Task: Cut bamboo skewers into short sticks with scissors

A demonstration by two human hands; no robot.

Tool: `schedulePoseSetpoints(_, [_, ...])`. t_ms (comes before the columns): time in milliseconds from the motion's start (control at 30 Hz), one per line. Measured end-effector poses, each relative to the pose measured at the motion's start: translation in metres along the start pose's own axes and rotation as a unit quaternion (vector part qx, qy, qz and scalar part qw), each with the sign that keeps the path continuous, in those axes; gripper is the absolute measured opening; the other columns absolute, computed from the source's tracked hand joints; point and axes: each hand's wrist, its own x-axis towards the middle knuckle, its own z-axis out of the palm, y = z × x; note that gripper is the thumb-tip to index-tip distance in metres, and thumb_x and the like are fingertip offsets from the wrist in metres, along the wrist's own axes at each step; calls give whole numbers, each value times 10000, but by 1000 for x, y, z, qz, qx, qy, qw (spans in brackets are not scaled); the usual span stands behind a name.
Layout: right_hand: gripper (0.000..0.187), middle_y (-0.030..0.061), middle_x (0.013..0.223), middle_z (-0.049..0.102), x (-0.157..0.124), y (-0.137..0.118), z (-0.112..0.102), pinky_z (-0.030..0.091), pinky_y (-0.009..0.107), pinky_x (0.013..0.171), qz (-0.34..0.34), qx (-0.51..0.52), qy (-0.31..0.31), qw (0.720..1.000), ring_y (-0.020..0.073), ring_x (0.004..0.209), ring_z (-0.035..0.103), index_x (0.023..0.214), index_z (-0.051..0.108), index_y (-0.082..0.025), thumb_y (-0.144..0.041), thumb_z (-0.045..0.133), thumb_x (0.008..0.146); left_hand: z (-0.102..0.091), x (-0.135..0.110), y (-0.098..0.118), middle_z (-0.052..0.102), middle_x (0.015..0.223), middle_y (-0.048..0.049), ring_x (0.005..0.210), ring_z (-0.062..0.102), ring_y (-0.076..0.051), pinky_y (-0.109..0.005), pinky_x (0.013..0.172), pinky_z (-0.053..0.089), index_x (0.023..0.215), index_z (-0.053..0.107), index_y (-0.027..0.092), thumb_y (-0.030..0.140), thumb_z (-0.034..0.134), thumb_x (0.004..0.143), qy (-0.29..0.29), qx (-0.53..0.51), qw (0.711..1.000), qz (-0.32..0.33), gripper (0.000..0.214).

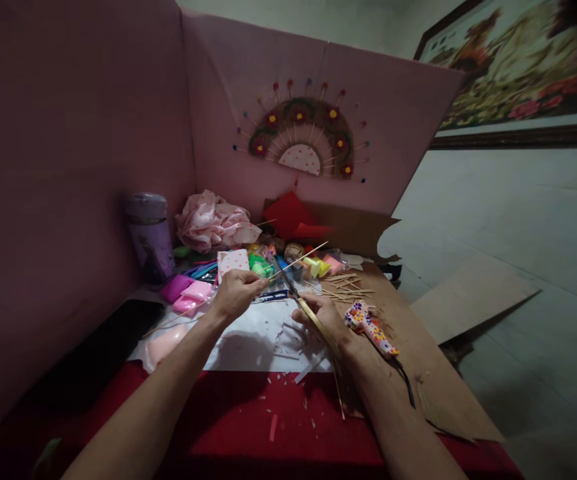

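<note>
My left hand (238, 292) is closed in a pinch on a thin bamboo skewer (302, 259). The skewer runs out past both sides of the hand, its far end pointing up to the right. My right hand (324, 319) is closed around scissors with a yellowish handle (312, 315). The dark scissor blades (285, 275) point up and to the left and cross the skewer; I cannot tell whether they touch it. Several more skewers (346, 288) lie on cardboard beyond the right hand. Close to my right wrist lies a flower-patterned glue gun (371, 327).
White paper (248, 350) and cardboard (418, 373) cover part of a red cloth (248, 427). Coloured clay packets (193, 295), a purple tumbler (149, 237) and crumpled dotted fabric (213, 220) stand or lie behind. A decorated half-round fan piece (301, 110) is on the pink panel (393, 120).
</note>
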Motion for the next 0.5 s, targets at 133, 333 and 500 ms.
schedulePoseSetpoints(133, [457,-64,550,322,-1,-2,2,187,199,410,18,1,16,1000,54,467,250,754,581,-145,-565,690,611,2,-3,5,396,456,35,475,352,-79,-220,484,213,494,529,148,424,528,749,41,101,993,41,377])
schedulePoseSetpoints(333, [568,-82,490,298,-1,-2,5,197,203,393,31,28,34,999,52,419,245,889,622,-130,-607,683,588,8,-8,6,549,545,12,514,448,-103,-227,538,256,726,619,190,328,516,802,110,194,970,92,188])
schedulePoseSetpoints(500, [582,-73,505,329,-1,-2,6,200,203,398,28,27,38,999,56,435,259,883,614,-127,-622,678,584,9,-9,5,571,607,-12,588,480,-115,-233,573,261,631,563,177,286,462,843,139,231,952,148,260])
